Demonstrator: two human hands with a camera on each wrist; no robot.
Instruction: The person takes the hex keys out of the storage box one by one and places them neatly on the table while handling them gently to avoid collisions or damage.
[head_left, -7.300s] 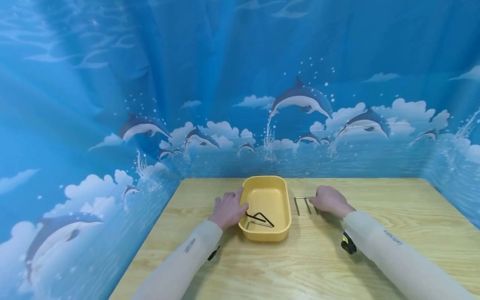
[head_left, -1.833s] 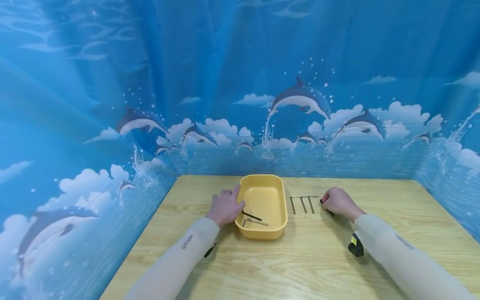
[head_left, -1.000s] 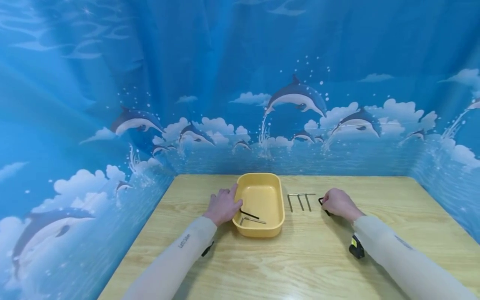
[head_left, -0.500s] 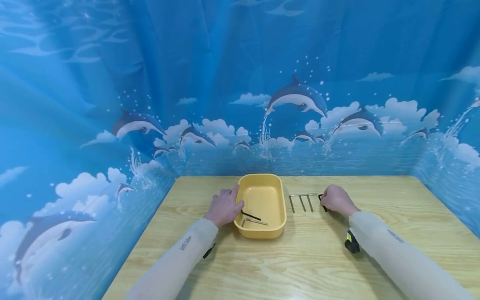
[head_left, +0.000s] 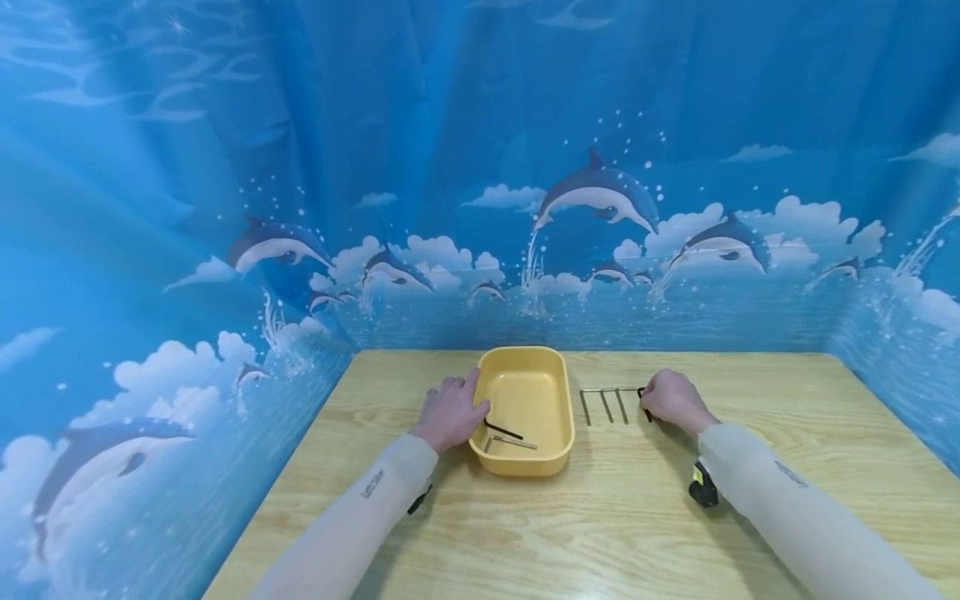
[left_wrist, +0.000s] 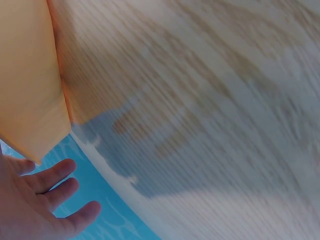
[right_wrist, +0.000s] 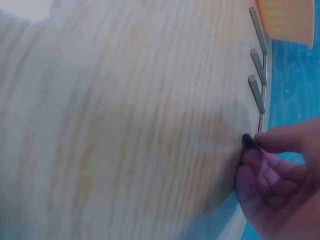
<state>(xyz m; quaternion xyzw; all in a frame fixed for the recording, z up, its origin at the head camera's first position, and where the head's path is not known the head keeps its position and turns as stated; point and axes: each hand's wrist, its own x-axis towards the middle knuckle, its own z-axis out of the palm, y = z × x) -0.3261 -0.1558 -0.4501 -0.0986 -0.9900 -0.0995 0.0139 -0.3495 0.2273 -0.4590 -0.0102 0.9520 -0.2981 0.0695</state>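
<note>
My right hand [head_left: 673, 398] pinches a black hex key [head_left: 642, 403] between thumb and fingertips, low over the table; most of the key is hidden by the fingers. In the right wrist view, its dark end [right_wrist: 247, 140] shows at the fingertips. To its left lie three silver hex keys [head_left: 604, 405] in a row, short arms side by side and pointing toward me. My left hand [head_left: 448, 412] rests at the left rim of a yellow tray [head_left: 566, 454], thumb over the rim and other fingers spread outside. Inside lie another black hex key [head_left: 504, 430] and a silver one [head_left: 513, 442].
The wood-grain table [head_left: 510, 533] extends toward me and to both sides. A blue curtain [head_left: 450, 167] printed with dolphins stands along its back and sides.
A black hex key has left the tray and is now in the right hand, which has brought it leftward to the end of the silver row. The left hand keeps its place on the tray.
</note>
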